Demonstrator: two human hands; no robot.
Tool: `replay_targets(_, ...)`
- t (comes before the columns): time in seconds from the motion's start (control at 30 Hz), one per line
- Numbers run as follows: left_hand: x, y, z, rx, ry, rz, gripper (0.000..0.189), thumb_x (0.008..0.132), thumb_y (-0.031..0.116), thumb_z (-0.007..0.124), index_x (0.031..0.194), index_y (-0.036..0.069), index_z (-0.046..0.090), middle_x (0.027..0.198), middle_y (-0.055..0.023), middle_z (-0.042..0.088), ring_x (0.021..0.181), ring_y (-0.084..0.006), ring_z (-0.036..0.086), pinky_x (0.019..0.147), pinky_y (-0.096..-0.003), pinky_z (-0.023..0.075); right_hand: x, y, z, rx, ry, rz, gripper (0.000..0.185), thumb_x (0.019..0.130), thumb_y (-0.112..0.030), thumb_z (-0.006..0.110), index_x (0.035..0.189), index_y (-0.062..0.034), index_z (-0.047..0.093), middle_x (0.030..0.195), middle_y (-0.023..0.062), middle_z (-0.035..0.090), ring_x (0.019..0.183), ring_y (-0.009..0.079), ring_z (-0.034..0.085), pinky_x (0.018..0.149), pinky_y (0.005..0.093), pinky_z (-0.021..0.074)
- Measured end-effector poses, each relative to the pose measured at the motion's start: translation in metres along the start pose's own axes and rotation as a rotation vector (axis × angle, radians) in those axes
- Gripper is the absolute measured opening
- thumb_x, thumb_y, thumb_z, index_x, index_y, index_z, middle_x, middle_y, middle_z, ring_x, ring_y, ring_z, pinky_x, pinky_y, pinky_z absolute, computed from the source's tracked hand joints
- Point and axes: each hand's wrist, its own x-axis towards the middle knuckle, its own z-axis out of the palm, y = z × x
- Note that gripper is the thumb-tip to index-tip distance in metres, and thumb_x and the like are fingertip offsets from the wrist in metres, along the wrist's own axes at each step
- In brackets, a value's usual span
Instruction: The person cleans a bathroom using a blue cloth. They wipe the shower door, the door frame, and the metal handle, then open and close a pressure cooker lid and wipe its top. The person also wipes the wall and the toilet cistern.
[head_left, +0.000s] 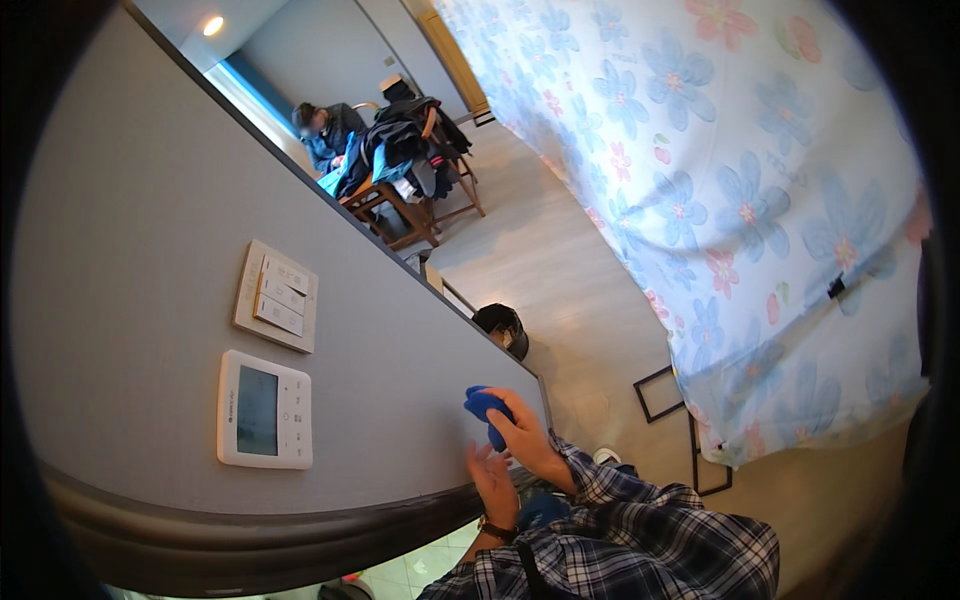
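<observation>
My right hand (525, 437) grips a folded blue cloth (480, 405), part of which hangs below the thumb. Just under it is my left hand (493, 480), with a dark-strapped watch on the wrist and fingers apart. Its fingertips come close to the cloth's lower end; whether they touch it I cannot tell. Both hands are in front of a grey wall (375, 360), near its lower right corner. On that wall a white thermostat panel (264, 410) sits beside a white switch plate (276, 296), both to the left of my hands.
A dark door frame (262, 532) borders the wall below. Beyond the wall's edge stands a black bin (504, 328). A floral sheet (675, 202) hangs at right, with black metal frame feet (664, 394) underneath. Far back, a person (330, 139) sits near clothes (401, 142) piled on wooden chairs.
</observation>
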Motion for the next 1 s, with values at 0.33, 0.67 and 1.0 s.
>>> replay_targets(0.33, -0.017, 0.045, 0.019, -0.166, 0.308, 0.013, 0.05, 0.089, 0.014, 0.052, 0.131, 0.002, 0.028, 0.117, -0.0119, 0.044, 0.106, -0.0195, 0.045, 0.092, -0.0314, 0.0365, -0.014, -0.01, -0.01, 0.315, -0.319, 0.43, 0.024, 0.091, -0.021, 0.044, 0.103, -0.0012, 0.051, 0.091, 0.0022, 0.055, 0.082, 0.008, 0.051, 0.073, 0.0206, 0.0418)
replay_targets(0.67, -0.07, 0.075, -0.008, 0.523, 0.503, 0.204, 0.018, 0.083, 0.011, 0.059, 0.096, -0.001, 0.06, 0.083, -0.0142, 0.061, 0.073, -0.0228, 0.061, 0.065, -0.0294, 0.0472, -0.037, -0.03, -0.012, 0.067, -0.66, 0.356, 0.022, 0.087, -0.016, 0.056, 0.103, -0.0012, 0.052, 0.091, 0.0029, 0.057, 0.083, 0.0088, 0.052, 0.074, 0.0232, 0.0435)
replay_targets(1.0, -0.109, 0.077, -0.026, 0.669, 0.854, 0.377, 0.022, 0.075, 0.004, 0.067, 0.094, -0.001, 0.057, 0.081, -0.0118, 0.059, 0.067, -0.0182, 0.057, 0.06, -0.0257, 0.0445, -0.056, -0.041, -0.006, -0.14, -0.772, 0.145, 0.018, 0.083, -0.013, 0.061, 0.094, 0.0013, 0.061, 0.086, 0.0074, 0.061, 0.078, 0.0131, 0.057, 0.069, 0.0249, 0.0452)
